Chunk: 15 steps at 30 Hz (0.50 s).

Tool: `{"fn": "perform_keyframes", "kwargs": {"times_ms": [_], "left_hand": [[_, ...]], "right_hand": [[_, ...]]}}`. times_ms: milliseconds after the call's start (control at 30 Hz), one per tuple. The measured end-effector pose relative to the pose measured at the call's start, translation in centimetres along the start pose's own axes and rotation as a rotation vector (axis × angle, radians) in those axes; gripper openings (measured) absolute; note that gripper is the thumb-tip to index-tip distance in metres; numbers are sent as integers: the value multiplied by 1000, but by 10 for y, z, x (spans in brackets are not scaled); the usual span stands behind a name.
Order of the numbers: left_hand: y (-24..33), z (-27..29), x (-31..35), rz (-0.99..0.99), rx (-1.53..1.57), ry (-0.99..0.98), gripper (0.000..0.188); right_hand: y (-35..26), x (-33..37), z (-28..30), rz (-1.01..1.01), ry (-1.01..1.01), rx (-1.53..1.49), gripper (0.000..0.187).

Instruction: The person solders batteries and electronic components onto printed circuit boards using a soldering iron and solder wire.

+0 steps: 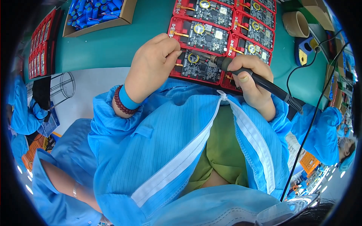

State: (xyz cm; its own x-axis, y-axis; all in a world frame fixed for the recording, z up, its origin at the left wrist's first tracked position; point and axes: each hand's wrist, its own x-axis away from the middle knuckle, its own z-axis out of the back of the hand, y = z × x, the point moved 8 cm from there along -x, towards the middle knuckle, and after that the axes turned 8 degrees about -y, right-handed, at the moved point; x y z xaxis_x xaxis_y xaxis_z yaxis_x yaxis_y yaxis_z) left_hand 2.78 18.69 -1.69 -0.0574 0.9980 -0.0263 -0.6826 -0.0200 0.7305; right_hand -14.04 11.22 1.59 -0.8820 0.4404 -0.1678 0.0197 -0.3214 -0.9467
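Note:
My right hand (253,75) is wrapped round the black handle of a soldering iron (274,89). Its metal tip points left, over a dark circuit board (203,71) in the nearest row. My left hand (152,60) is pinched at that board's left edge, close to the iron's tip; whatever sits between its fingertips is too small to make out. The board lies in a red plastic case (207,80) and carries a round part ringed in yellow (193,58). Behind it, in another red case, lies a similar board (207,38) with an orange flat cable. A blue wrist strap (130,95) circles my left wrist.
A cardboard box of blue cylindrical cells (126,15) stands at the back left of the green table (102,49). More red cases (42,43) are at far left. On the right are a tape roll (295,24), a soldering stand (304,52) and a hanging black cable (290,77). Co-workers sit nearby.

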Motion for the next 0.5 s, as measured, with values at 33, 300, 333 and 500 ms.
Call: {"fn": "perform_keyframes", "kwargs": {"times_ms": [33,300,333,500], "left_hand": [[2,1,0,-3,-3,1,5],[2,3,-1,19,-13,11,4],[2,3,0,20,-13,10,4],[5,2,3,-3,-71,28,4]], "right_hand": [[-1,0,0,5,-1,9,17],[1,-4,-2,9,-12,22,18],[1,-4,-3,1,-11,12,19],[1,-2,-4,4,-6,13,19]]}}
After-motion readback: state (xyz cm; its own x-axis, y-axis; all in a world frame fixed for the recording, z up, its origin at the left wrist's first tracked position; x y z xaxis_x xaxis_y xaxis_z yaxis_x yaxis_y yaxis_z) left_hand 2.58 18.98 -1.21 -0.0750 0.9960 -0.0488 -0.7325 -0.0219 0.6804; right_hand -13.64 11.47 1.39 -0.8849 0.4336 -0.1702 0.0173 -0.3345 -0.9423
